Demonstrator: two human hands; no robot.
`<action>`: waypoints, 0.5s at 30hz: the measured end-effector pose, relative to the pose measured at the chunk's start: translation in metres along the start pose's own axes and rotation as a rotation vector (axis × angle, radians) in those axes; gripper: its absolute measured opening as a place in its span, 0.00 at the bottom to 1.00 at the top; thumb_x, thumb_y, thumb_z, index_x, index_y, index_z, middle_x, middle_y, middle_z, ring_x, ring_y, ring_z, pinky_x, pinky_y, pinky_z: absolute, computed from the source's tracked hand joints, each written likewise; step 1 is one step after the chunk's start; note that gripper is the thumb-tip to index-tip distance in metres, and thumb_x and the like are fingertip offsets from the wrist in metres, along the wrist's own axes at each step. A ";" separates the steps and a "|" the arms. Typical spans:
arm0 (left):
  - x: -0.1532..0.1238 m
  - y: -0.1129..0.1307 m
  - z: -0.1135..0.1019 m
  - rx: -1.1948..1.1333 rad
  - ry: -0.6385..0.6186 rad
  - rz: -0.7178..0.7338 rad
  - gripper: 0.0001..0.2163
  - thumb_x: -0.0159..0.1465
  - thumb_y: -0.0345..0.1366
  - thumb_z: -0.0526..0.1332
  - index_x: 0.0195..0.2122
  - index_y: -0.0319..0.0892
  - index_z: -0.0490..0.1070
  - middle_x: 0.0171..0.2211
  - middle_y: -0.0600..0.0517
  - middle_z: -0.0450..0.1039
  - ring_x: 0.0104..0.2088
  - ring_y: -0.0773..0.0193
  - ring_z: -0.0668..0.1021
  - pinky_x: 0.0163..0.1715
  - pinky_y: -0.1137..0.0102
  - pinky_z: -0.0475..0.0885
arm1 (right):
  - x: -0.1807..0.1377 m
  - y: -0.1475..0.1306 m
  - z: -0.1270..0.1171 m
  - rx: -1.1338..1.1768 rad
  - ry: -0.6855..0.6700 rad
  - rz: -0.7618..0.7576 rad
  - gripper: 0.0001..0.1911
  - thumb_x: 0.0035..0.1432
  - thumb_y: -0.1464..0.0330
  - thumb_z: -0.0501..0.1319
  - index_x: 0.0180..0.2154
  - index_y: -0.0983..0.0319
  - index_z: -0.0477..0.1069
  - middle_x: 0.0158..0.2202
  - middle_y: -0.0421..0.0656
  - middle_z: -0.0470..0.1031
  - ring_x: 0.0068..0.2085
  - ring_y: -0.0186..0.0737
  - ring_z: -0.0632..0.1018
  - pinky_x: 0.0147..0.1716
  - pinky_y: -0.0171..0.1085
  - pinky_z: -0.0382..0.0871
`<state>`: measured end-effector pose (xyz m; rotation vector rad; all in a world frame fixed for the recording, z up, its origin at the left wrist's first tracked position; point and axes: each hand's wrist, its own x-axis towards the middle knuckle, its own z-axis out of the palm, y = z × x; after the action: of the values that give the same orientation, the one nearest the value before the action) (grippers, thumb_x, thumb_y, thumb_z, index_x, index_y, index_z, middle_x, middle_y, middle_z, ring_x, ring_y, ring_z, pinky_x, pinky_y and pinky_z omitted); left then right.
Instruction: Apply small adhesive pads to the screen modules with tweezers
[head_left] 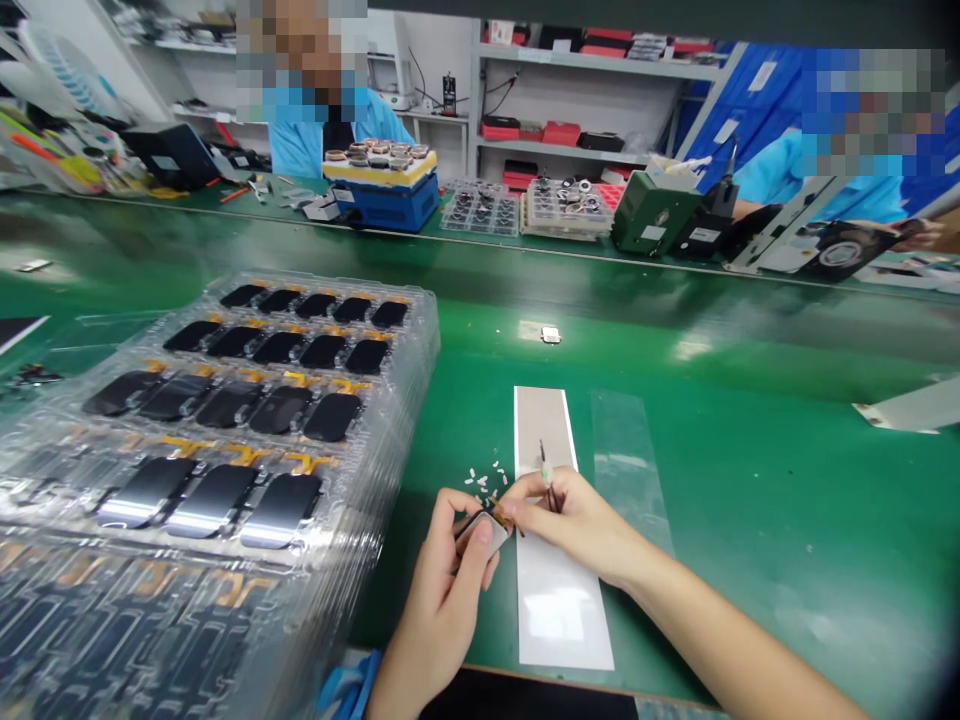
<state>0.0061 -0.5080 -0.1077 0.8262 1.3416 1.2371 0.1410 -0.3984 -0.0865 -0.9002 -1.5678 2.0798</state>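
My left hand point(450, 570) grips a small display panel point(486, 535) with rounded corners, its pale grey back turned up under my thumb. Against the panel's edge, my right hand point(559, 510) pinches its orange flex cable point(501, 512) between thumb and finger. Tweezers point(546, 465) are also tucked in my right hand, their dark tip pointing away from me. Beneath that hand lies a long white strip sheet point(559, 600) with a greyish far part. Small white scraps point(480, 480) are scattered just beyond my left fingers.
A tall stack of clear trays point(390, 420) with black display panels stands at the left. A clear film point(626, 450) lies right of the strip. Farther off are a small metallic piece point(550, 335) and a raised ledge with a blue box point(386, 200). Two people sit opposite.
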 end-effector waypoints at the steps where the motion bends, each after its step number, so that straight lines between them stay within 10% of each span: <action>1: 0.000 0.000 0.000 0.005 -0.010 0.004 0.16 0.70 0.53 0.53 0.38 0.45 0.57 0.24 0.60 0.56 0.24 0.71 0.62 0.23 0.77 0.59 | -0.002 0.001 0.001 0.021 0.006 0.007 0.18 0.55 0.54 0.68 0.26 0.63 0.76 0.24 0.38 0.75 0.27 0.30 0.73 0.31 0.32 0.68; 15: 0.002 0.001 0.002 0.059 -0.049 0.006 0.16 0.72 0.53 0.50 0.40 0.46 0.57 0.23 0.61 0.54 0.24 0.70 0.60 0.24 0.75 0.57 | -0.004 0.011 0.006 0.093 0.085 0.051 0.22 0.46 0.51 0.72 0.23 0.63 0.73 0.21 0.38 0.73 0.23 0.30 0.70 0.25 0.33 0.62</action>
<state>0.0071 -0.5060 -0.1070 0.8975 1.3419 1.1795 0.1405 -0.4081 -0.0948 -0.9908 -1.4066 2.1018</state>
